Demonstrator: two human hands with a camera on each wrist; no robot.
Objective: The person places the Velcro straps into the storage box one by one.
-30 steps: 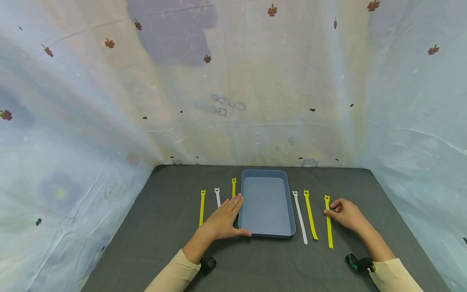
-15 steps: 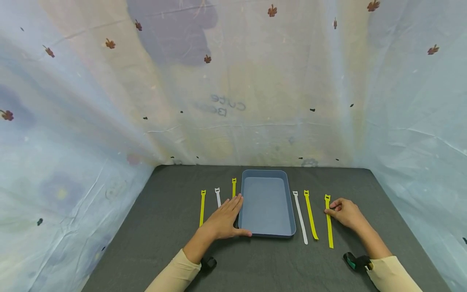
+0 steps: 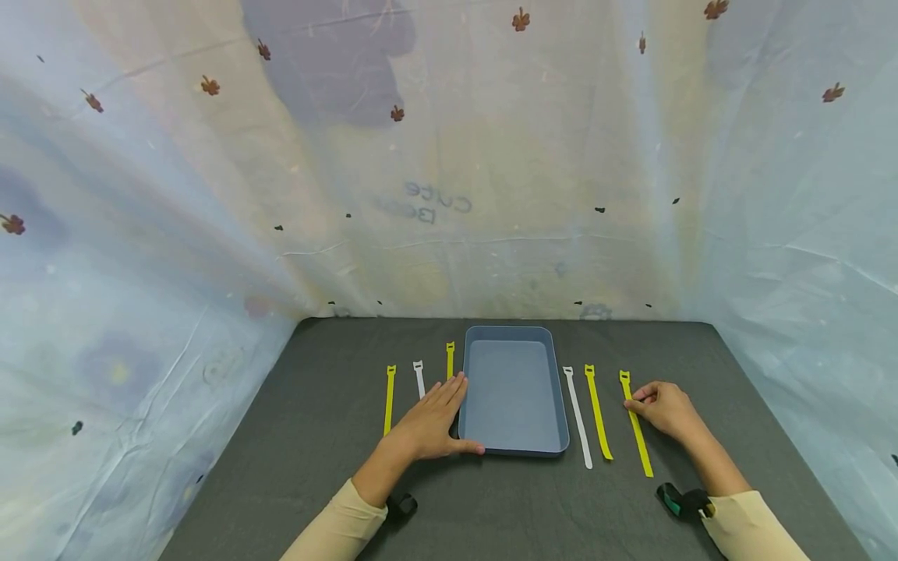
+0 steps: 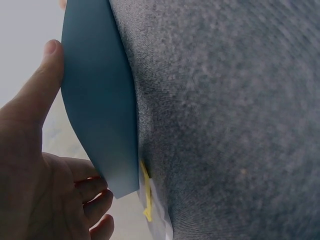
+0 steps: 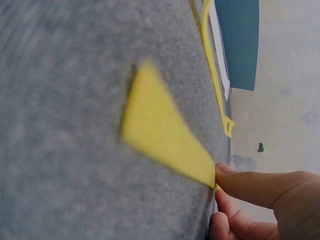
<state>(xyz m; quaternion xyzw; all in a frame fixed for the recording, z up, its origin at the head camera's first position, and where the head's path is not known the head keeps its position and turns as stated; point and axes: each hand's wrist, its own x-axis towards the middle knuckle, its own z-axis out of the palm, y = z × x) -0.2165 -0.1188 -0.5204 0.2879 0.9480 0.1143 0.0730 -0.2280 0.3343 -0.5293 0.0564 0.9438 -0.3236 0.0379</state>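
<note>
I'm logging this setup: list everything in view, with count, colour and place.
Tray: 1, blue-grey, mid-table
Yellow straps: 4, yellow, two each side of the tray
White straps: 2, white, one each side
Table: 1, dark grey, under the tray
Sheeting: count unclear, pale, behind and beside the table
Wrist devices: 2, dark, at the wrists
Sleeves: 2, beige, on the forearms
Left hand: 1, bare, against the tray's left side
Right hand: 1, bare, pinching the rightmost yellow strap
</note>
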